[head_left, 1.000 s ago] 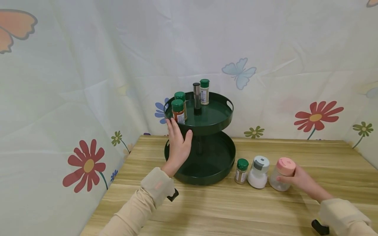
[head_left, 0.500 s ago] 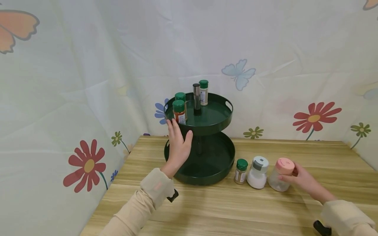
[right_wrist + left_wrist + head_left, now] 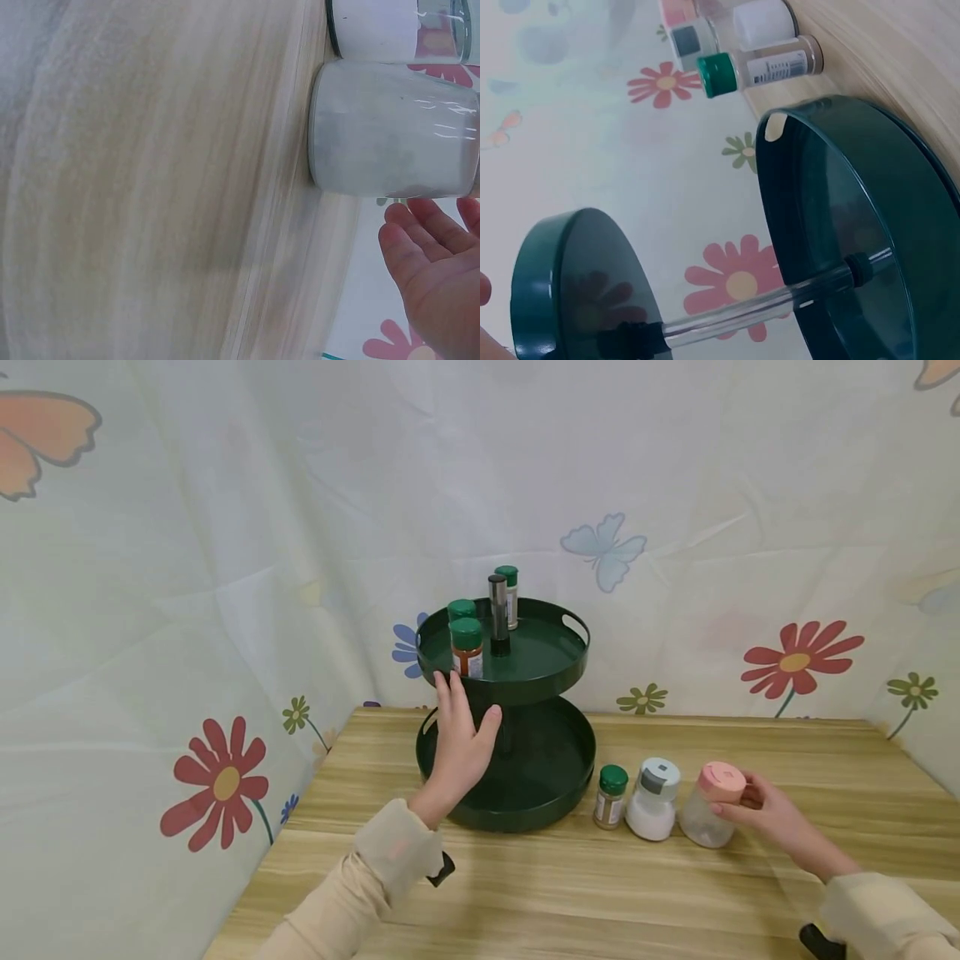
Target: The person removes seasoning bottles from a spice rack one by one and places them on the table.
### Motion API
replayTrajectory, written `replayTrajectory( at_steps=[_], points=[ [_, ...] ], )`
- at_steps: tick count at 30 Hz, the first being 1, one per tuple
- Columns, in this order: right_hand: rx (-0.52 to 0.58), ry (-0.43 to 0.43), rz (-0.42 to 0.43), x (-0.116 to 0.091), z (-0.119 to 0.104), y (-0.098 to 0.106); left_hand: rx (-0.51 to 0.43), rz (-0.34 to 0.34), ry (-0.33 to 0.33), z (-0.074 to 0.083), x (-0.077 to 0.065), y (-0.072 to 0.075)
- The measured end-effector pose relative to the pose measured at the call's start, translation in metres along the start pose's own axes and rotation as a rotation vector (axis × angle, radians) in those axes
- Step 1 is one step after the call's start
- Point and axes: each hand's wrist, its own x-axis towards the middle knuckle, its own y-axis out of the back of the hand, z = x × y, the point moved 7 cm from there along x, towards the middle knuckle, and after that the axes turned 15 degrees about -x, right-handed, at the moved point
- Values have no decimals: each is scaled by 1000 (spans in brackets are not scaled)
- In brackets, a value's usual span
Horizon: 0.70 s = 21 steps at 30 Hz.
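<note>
My left hand point(image 3: 459, 752) has its fingers against the front rim of the upper tier of a dark green two-tier turntable rack point(image 3: 525, 692); the thumb is spread to the right. On that tier stand a green-capped spice bottle point(image 3: 467, 652) with orange-red contents, another green-capped bottle point(image 3: 461, 608) behind it, and a third green-capped bottle point(image 3: 510, 578) partly hidden by the metal post. On the table, my right hand point(image 3: 772, 817) is beside a clear jar with a pink lid point(image 3: 708, 818), fingers loosely extended and not wrapped round it. In the right wrist view the fingers point(image 3: 435, 240) lie alongside the jar wall.
Right of the rack, a green-capped spice bottle point(image 3: 610, 797) and a white-lidded jar of white contents point(image 3: 652, 814) stand in a row with the pink-lidded jar. The wooden table point(image 3: 570, 893) meets a flower-print curtain point(image 3: 690, 568) at the back.
The upper tier has turned: its front bottles have shifted right and the back bottle left, behind the post. My left hand has moved slightly right along it. My right hand has eased slightly right.
</note>
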Motion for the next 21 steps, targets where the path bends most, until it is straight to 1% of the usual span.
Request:
replayTrajectory(
  at_steps=[5,7,9,13,16,19,21],
  points=[
    [-2,-4,-6,0,0,-1,17,-22,-25,1,-4,0],
    [1,-5,-8,0,1,-1,14,-1,-45,2,-4,4],
    [1,-6,-10,1,1,-1,-8,36,-58,3,-2,11],
    [4,-6,-20,2,1,-2,-99,122,-77,6,7,32],
    [6,0,-23,2,1,-3,-144,167,-64,6,17,47],
    [9,9,-20,3,0,-4,-143,189,-43,1,27,57],
    [6,12,-14,3,-1,-4,-126,183,-29,-4,32,60]
  ],
)
